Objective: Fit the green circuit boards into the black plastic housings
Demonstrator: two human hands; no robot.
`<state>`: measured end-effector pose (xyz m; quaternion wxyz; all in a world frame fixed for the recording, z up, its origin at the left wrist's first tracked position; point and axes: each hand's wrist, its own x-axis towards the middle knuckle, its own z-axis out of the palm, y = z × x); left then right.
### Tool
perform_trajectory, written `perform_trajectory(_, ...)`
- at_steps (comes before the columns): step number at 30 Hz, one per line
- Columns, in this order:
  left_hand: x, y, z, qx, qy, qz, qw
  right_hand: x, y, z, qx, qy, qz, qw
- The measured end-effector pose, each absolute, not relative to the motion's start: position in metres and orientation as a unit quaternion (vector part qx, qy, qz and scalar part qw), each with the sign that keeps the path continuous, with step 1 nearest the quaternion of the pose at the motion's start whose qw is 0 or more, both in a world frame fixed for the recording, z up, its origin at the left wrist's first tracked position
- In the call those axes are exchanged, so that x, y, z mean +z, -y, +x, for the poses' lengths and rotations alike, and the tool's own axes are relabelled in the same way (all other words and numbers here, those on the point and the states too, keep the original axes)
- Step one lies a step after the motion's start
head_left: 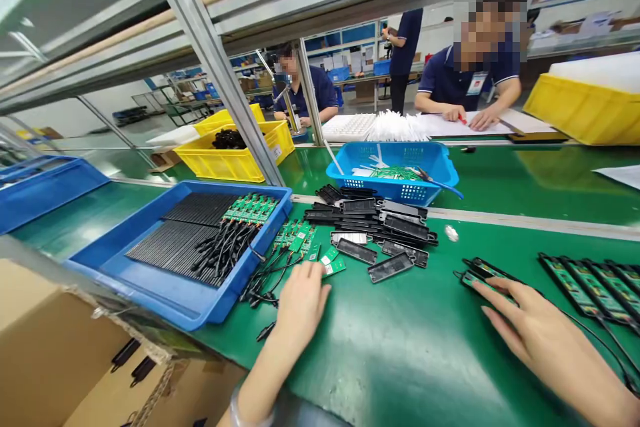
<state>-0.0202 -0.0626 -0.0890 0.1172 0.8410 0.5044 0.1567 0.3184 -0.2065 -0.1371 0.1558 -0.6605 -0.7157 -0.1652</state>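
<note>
My left hand [303, 300] reaches over a pile of green circuit boards [300, 240] with black cables. Its fingertips are at the edge of the nearest board, with the thumb held apart. On the right, my right hand [535, 327] has its fingers spread, the fingertips resting on a black plastic case [483, 270] with a green board in it. Farther right, several more black cases with boards [590, 287] lie in a slanted row, cables trailing toward me. Loose black case shells [370, 220] are heaped between my hands, toward the back.
A blue tray [185, 320] at the left holds black parts and wired boards. Behind the shells stands a blue basket [395, 190] with white strips and green pieces. Yellow bins [225, 163] stand farther back. A metal post [220, 67] rises there. Co-workers sit opposite. A cardboard box [50, 347] is below left.
</note>
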Motion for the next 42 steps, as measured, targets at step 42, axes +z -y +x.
perform_trajectory(42, -0.102, 0.065, 0.094, 0.229, -0.238, 0.454, 0.828, -0.103, 0.193, 0.251, 0.154, 0.633, -0.659, 0.376)
